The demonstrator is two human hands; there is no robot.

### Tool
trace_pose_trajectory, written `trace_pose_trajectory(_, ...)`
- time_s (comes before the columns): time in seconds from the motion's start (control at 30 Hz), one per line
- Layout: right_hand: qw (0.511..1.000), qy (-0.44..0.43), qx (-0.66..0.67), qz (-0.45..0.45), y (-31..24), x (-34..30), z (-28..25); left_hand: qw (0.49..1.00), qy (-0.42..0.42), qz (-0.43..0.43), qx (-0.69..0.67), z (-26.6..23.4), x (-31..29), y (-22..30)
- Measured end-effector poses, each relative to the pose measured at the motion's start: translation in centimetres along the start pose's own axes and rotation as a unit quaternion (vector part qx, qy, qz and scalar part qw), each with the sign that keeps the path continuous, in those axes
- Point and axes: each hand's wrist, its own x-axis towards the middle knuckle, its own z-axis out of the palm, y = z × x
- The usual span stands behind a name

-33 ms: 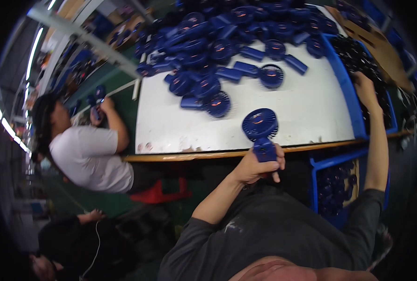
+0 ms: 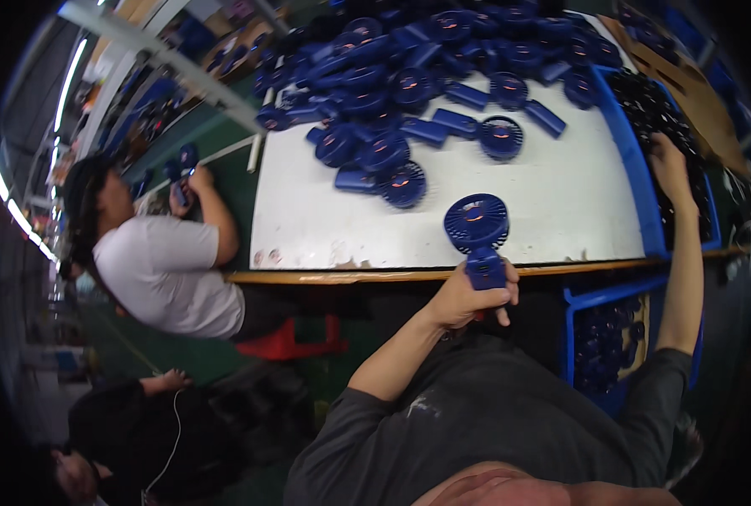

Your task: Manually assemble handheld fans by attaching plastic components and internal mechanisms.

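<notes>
My left hand (image 2: pixel 474 297) is wrapped around the handle of a dark blue handheld fan (image 2: pixel 477 223). The fan stands upright in front of my body, its round grille just over the near edge of the white table (image 2: pixel 552 228). Away to the right, my right hand (image 2: pixel 672 173) reaches into a blue bin (image 2: pixel 624 160) full of small black parts (image 2: pixel 643 101). Its fingertips dip among these parts and are hidden, so any grip there is not visible. Several similar blue fans (image 2: pixel 384 152) lie heaped across the far and left side of the table.
Below the table edge at right, another blue bin (image 2: pixel 571 337) holds dark parts. A person in a white shirt (image 2: pixel 169 266) sits at the left, handling blue fans. A red stool (image 2: pixel 291 339) is beneath them. Another person in black (image 2: pixel 148 430) is at lower left.
The scene sits slightly farther right in the picture. Both hands keep nearly the same places, the left still holding the fan and the right still in the bin.
</notes>
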Motion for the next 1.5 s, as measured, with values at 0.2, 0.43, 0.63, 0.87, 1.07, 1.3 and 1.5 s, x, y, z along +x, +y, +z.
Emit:
trace_pose_trajectory(0.2,0.996,0.049,0.016,0.067,4.6,0.6,0.0,0.993,0.080,0.019,0.083,-0.1,0.6,-0.3)
trace_pose_trajectory(0.43,0.993,0.047,0.028,0.107,6.1,0.3,0.3,0.991,0.093,-0.009,0.091,-0.6,1.0,-0.7)
trace_pose_trajectory(0.63,0.959,0.080,0.242,0.123,0.4,-2.0,-1.2,0.992,0.086,0.006,0.090,-0.3,1.3,-0.5)
trace_pose_trajectory(0.87,0.822,-0.122,0.551,0.077,-22.1,-16.0,3.3,0.989,0.133,0.060,0.027,1.6,2.6,-0.7)
trace_pose_trajectory(1.07,0.910,-0.110,0.388,-0.098,-26.7,-19.3,4.4,0.990,0.124,0.059,0.013,0.3,1.4,-0.7)
trace_pose_trajectory(1.3,0.899,-0.085,0.314,-0.293,-27.5,-15.0,3.0,0.997,0.009,-0.071,0.043,-0.1,-0.1,0.2)
trace_pose_trajectory(1.5,0.913,-0.110,0.232,-0.318,-28.4,-15.0,3.4,0.996,0.038,0.010,-0.085,0.6,0.4,-0.8)
